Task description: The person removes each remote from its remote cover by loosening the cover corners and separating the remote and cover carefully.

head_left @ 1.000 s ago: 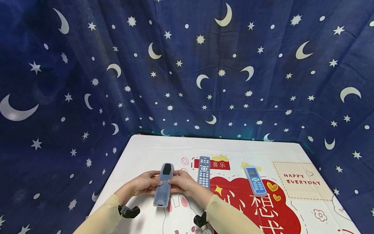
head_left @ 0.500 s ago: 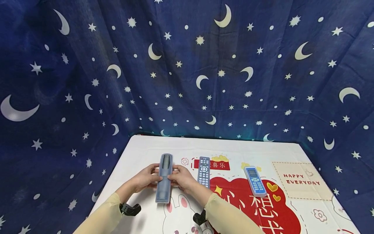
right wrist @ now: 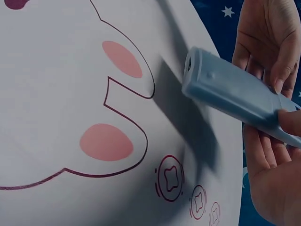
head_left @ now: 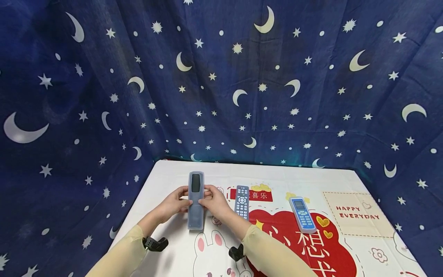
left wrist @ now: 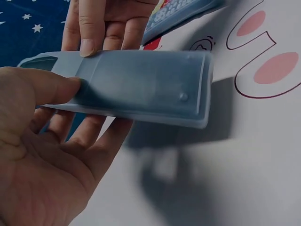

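Both hands hold a long remote control [head_left: 195,207] in a translucent blue-grey cover, raised above the table. The side facing up has no buttons, only a dark rounded panel near its far end. My left hand [head_left: 174,204] grips its left edge, thumb on top and fingers beneath, as the left wrist view shows. From the right edge my right hand [head_left: 215,202] holds it the same way, thumb on top. In the right wrist view the near end of the remote control [right wrist: 225,89] tilts over its shadow.
A grey-blue remote [head_left: 242,202] with many buttons lies right of my right hand, partly behind the forearm. Farther right is a white-and-blue remote [head_left: 302,214] with a small screen. The white printed tablecloth [head_left: 166,177] ends at a starry blue curtain [head_left: 221,96].
Both hands have moved away from me with the remote control, from nearer the rabbit print. Its tilt has straightened. The two remotes on the table stay put.
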The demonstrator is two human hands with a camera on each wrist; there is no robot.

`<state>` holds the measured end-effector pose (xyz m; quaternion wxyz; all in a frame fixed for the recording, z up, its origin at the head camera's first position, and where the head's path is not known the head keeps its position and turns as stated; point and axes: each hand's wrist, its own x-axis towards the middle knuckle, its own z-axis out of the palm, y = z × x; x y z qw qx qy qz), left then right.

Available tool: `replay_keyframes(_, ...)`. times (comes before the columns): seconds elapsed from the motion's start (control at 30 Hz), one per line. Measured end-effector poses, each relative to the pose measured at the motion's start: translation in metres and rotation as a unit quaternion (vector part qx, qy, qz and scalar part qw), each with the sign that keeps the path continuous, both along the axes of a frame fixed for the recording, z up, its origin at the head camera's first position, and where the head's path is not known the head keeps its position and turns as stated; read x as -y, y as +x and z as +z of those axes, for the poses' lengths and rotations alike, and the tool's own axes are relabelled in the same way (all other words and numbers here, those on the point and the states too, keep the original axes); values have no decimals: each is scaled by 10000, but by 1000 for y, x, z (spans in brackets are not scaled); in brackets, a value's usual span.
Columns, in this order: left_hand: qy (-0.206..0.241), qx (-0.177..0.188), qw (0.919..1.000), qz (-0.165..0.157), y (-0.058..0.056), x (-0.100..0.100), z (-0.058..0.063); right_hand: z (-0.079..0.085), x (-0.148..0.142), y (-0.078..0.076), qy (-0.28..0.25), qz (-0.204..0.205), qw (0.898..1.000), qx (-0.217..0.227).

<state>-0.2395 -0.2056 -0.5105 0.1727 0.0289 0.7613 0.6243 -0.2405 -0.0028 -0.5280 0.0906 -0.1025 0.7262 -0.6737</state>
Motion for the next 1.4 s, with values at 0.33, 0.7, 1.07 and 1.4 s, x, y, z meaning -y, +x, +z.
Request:
replay_keyframes(0.33, -99, -614, 9981, 39, -1, -3, 1, 8, -1, -1, 590, -174, 9972, -434)
replay_keyframes(0.7, -193, -877, 9958, 172, 0, -7, 3, 10, 1, -2, 822, -212, 9939, -702)
replay_keyframes(1.07, -167, -963, 9947, 311, -4, -4, 3, 10, 2, 0, 1020, -227, 9927, -604)
replay_keyframes(1.4, 305, -1236, 9911, 393, -8, 1, 14, 23, 1, -7, 633, -447, 9906, -1127)
